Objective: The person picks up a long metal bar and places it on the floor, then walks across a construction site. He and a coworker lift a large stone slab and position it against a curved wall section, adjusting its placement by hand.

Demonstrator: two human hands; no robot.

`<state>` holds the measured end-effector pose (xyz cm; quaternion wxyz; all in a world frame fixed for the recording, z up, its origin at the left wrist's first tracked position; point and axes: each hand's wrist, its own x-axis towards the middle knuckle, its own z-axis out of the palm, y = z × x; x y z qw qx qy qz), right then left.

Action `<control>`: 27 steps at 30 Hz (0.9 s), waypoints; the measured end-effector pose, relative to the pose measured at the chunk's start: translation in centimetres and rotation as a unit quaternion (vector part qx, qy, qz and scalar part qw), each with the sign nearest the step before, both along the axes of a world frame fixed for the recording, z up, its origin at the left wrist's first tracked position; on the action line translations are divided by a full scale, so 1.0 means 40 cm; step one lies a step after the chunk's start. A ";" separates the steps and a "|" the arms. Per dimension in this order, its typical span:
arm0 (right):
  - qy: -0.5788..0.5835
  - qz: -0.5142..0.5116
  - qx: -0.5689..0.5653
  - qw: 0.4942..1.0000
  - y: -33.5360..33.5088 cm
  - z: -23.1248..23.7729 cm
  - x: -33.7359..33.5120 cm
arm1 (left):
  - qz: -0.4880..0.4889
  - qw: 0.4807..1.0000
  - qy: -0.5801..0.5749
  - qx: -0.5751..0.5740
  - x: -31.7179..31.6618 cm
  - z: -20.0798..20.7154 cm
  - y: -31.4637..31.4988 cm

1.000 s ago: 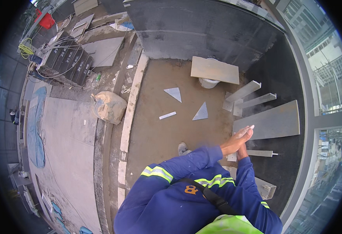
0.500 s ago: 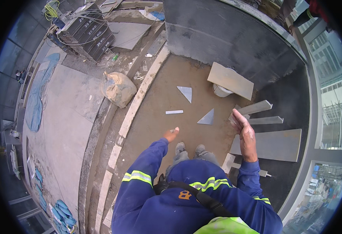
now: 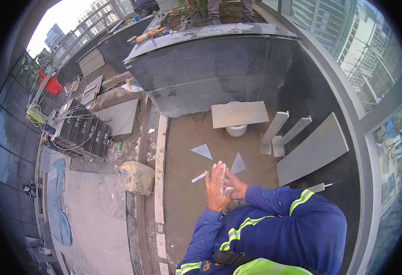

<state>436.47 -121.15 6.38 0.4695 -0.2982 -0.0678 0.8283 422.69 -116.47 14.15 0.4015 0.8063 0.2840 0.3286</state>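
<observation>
My two hands are brought together in front of my body, dusted with pale powder. My left hand [image 3: 217,195] is open and raised, its fingers pointing up and away and its thumb apart. My right hand [image 3: 238,187] presses against it from the right, with its fingers partly hidden; nothing shows in either hand. Beyond them on the brown floor lie two grey triangular tile pieces, a left one [image 3: 202,151] and a right one [image 3: 238,163]. A narrow white strip [image 3: 198,178] lies just left of my fingers.
A flat board [image 3: 240,113] rests on a white bucket [image 3: 236,131] by the dark wall [image 3: 201,68]. Grey slabs [image 3: 318,142] lean at right. A tied sack [image 3: 135,178] stands beyond the pale kerb [image 3: 161,188]. An orange angle grinder [image 3: 148,35] lies on the ledge, where a person's legs [image 3: 213,9] show.
My hands have come together from well apart; the right has moved left. The view has tilted up and turned, bringing the ledge, grinder and skyline into sight. The tile pieces lie as before.
</observation>
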 end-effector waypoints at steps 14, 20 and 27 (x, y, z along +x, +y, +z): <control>-0.766 0.290 0.047 0.572 -0.170 0.005 0.326 | -0.097 0.683 0.724 -0.020 -0.774 -0.689 -0.280; -0.706 0.203 0.011 0.679 -0.296 -0.337 0.365 | 0.200 0.855 0.365 -0.309 -0.668 -0.759 -0.276; -0.646 0.234 -0.137 0.713 -0.474 -0.607 0.338 | 0.312 0.811 0.154 -0.470 -0.539 -0.681 -0.113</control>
